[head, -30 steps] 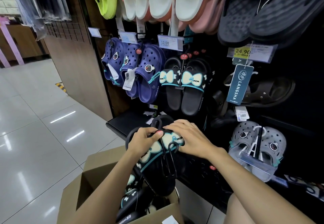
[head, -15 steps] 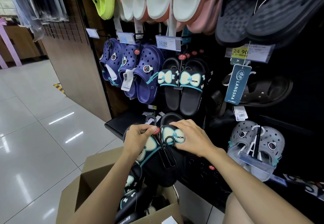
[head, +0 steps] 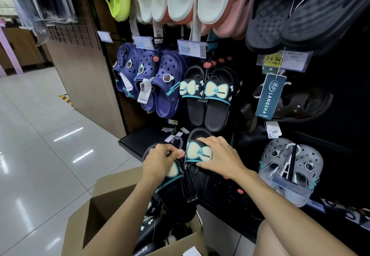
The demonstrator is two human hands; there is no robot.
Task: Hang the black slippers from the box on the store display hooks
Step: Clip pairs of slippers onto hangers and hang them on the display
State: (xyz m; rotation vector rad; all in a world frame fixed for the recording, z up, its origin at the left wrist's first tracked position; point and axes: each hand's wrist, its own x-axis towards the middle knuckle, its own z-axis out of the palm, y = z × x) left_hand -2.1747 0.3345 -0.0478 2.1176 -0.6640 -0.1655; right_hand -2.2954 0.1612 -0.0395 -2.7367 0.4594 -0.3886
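Step in hand: a pair of black slippers (head: 197, 155) on a black plastic hanger (head: 185, 177) is held in the air above the open cardboard box (head: 104, 201), at about 6 o'clock from the matching pair already hanging (head: 208, 99) on the display.

Left hand (head: 160, 160): fingers curled over the left slipper's strap, thumb and fingertip pinching at the hanger's neck just below its hook (head: 177, 140). Right hand (head: 220, 156): fingers curled round the bow strap of the right slipper, grasping it.

More black slippers lie in the box, so in my judgement the task is partway through.

Next move, as judged: raise the pair toward 12 o'clock, keep the hanger hook upright and free of the fingers, and thread it onto the peg under the 12.00 price tag (head: 191, 48). Whether that peg has room cannot be told.
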